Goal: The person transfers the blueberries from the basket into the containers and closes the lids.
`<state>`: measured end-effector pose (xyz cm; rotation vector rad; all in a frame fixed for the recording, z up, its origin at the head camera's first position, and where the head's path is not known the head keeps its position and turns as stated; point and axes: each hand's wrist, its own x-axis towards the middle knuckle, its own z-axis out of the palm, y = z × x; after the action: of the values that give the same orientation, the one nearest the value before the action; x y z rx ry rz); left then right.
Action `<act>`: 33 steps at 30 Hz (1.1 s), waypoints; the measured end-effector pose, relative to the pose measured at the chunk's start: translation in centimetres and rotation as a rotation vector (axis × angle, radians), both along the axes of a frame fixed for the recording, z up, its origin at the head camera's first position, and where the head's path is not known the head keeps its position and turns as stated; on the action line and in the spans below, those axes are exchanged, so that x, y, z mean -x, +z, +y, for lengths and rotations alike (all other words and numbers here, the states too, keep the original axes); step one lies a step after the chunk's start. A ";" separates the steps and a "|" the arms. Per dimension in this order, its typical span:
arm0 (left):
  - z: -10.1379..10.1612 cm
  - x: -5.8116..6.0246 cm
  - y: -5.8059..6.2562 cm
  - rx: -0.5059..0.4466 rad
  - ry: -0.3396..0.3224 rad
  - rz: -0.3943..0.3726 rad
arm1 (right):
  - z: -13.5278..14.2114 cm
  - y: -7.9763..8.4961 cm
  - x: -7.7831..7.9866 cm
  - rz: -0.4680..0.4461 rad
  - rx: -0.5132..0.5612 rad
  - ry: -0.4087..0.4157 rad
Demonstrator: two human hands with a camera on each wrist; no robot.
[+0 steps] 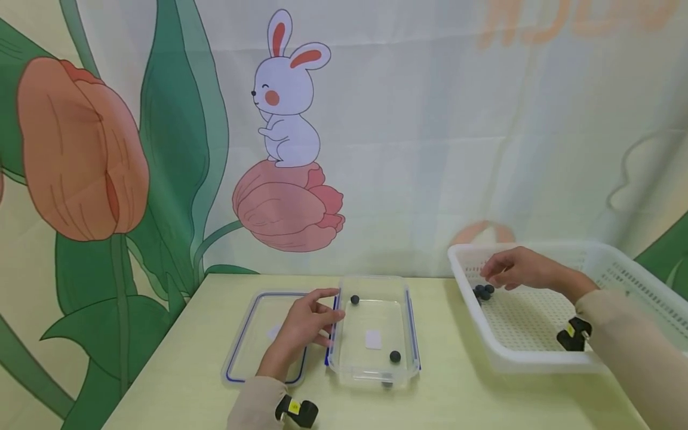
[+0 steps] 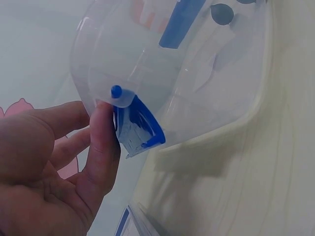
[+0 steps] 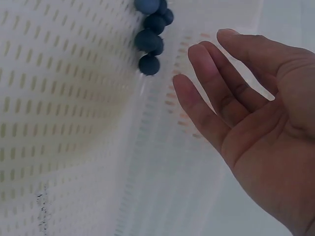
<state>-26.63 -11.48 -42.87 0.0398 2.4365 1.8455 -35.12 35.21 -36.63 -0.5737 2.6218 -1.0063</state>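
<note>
My left hand (image 1: 306, 322) is at the left side of a clear plastic food container (image 1: 376, 377). In the left wrist view, its curled fingers (image 2: 102, 147) hold the side wall by a hanging blue-edged latch (image 2: 138, 125). Inside the container are a few blueberries, one (image 1: 355, 300) at the back left and another (image 1: 395, 356) near the front. My right hand (image 1: 524, 269) hovers inside a white perforated basket (image 1: 516, 358), fingers loosely bent and holding nothing. A cluster of several blueberries (image 3: 150, 42) lies along the basket's left wall, just beyond the right fingertips.
A clear lid with a blue seal (image 1: 236, 358) lies flat on the pale yellow table (image 1: 177, 364), left of the container and partly under the left hand. Behind the table hangs a curtain (image 1: 398, 179) printed with a rabbit and tulips. A white label (image 1: 373, 339) shows in the container.
</note>
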 end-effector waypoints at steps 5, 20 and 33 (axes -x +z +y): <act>0.0 -0.1 -0.1 0.002 -0.002 -0.004 | 0.7 -1.5 0.5 -0.020 0.005 0.012; -0.1 -0.2 -0.2 0.005 0.001 0.003 | 0.4 -3.5 1.4 -0.081 -0.055 0.055; -0.1 0.0 -0.2 0.000 -0.005 0.006 | 0.0 -3.2 0.7 -0.107 -0.129 0.031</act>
<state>-26.64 -11.55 -43.04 0.0505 2.4380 1.8461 -35.86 35.25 -39.82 -0.5143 2.5527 -0.8276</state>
